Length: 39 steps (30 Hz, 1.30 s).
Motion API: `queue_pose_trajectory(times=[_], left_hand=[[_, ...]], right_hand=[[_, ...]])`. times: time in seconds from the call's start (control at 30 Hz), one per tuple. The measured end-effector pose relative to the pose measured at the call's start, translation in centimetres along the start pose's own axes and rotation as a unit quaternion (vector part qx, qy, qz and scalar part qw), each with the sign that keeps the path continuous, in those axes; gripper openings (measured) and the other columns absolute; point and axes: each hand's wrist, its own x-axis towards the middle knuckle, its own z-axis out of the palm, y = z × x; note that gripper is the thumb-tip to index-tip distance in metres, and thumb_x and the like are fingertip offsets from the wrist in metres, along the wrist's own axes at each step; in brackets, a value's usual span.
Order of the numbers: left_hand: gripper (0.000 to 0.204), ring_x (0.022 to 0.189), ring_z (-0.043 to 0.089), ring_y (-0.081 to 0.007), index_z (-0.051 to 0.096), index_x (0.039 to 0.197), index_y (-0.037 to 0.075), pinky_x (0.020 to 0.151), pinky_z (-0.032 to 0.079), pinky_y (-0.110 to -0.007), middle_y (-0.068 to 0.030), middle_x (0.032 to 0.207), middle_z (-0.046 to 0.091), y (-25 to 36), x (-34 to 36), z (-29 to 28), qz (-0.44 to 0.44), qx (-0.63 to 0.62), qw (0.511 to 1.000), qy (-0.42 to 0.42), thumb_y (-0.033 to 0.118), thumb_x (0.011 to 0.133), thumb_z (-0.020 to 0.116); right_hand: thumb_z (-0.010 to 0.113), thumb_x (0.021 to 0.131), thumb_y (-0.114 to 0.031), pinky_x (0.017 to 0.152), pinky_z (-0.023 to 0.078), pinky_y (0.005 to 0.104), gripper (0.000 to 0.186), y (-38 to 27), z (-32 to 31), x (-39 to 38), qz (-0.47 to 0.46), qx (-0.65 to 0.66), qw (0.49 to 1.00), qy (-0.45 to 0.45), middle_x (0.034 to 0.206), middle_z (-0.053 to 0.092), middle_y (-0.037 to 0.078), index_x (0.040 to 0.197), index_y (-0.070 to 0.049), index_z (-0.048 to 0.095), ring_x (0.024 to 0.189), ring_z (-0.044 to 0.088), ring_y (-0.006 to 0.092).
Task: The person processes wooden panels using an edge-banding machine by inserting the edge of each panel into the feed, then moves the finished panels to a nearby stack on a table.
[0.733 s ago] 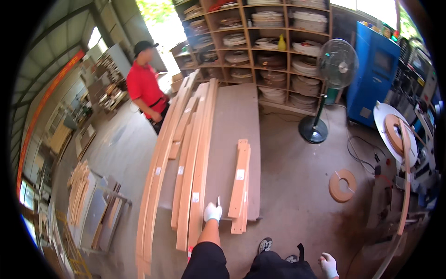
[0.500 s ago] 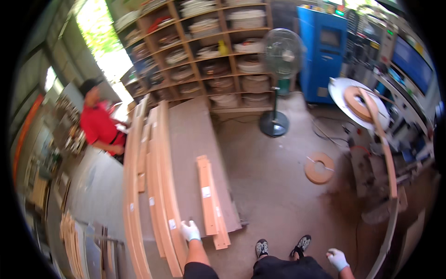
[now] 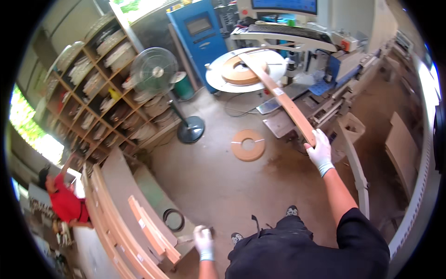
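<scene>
My right hand [image 3: 320, 151], in a white glove, is closed on the near end of a long, narrow wooden board [image 3: 290, 109] with a white label. The far end of the board lies over a round white turntable [image 3: 213, 76], which carries a coil of brown edge-banding strip [image 3: 232, 74]. My left hand [image 3: 203, 239], also gloved, hangs beside the corner of a low table [image 3: 118, 176]; its fingers are blurred and I see nothing held. Nearest to it, a short stack of wooden boards [image 3: 151, 228] rests on that table, with longer boards [image 3: 109, 223] further left.
Another brown coil [image 3: 248, 145] lies on the floor ahead, near a standing fan [image 3: 155, 72]. Machinery with a keyboard [image 3: 288, 30] stands beyond the board. A person in red [image 3: 69, 202] is at the far left by a shelf of coils [image 3: 93, 88]. A dark ring [image 3: 173, 219] lies beside the table.
The view has turned right. My right hand has risen from my side and taken hold of the board end. My left hand has come away from the boards on the table.
</scene>
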Motion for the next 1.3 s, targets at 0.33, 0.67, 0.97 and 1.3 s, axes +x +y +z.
queue_pose_trajectory(times=[0.33,0.67,0.97,1.3], left_hand=[[0.045,0.119,0.057,-0.0341,0.057,0.130,0.004,0.103,0.044,-0.040,-0.0181,0.125,0.063,18.3,-5.9,17.8,0.137,0.107,0.907,-0.382,0.032,0.096,0.055],[0.043,0.123,0.056,-0.0293,0.055,0.130,-0.001,0.106,0.041,-0.037,-0.0180,0.129,0.061,24.1,0.7,29.8,-0.006,-0.059,0.899,-0.435,0.029,0.100,0.052],[0.050,0.098,0.057,-0.0148,0.041,0.140,0.007,0.085,0.047,-0.031,-0.0034,0.113,0.058,31.9,14.8,44.4,-0.236,-0.462,0.824,-0.229,0.026,0.098,0.059],[0.039,0.109,0.062,-0.0241,0.053,0.124,0.007,0.092,0.051,-0.043,-0.0079,0.121,0.062,37.9,13.8,49.2,-0.344,-0.434,0.732,-0.397,0.032,0.095,0.063]], right_hand=[[0.074,0.075,-0.009,0.105,0.043,0.0388,0.082,8.2,4.9,1.8,0.023,0.186,0.971,-0.147,0.139,0.050,0.020,0.147,-0.003,0.037,0.126,0.051,0.0359],[0.074,0.071,-0.003,0.114,0.032,0.0367,0.095,14.9,-4.1,-10.2,0.113,0.165,0.948,-0.248,0.153,0.036,0.019,0.153,-0.005,0.026,0.139,0.040,0.0336],[0.076,0.065,-0.002,0.108,0.040,0.0366,0.090,27.0,-18.9,-19.1,0.245,0.038,0.906,-0.343,0.140,0.051,0.019,0.146,-0.002,0.037,0.131,0.049,0.0320],[0.075,0.056,-0.010,0.086,0.047,0.0499,0.064,27.6,-27.2,-16.9,0.339,-0.168,0.820,-0.429,0.097,0.063,0.022,0.116,0.000,0.056,0.099,0.059,0.0420]])
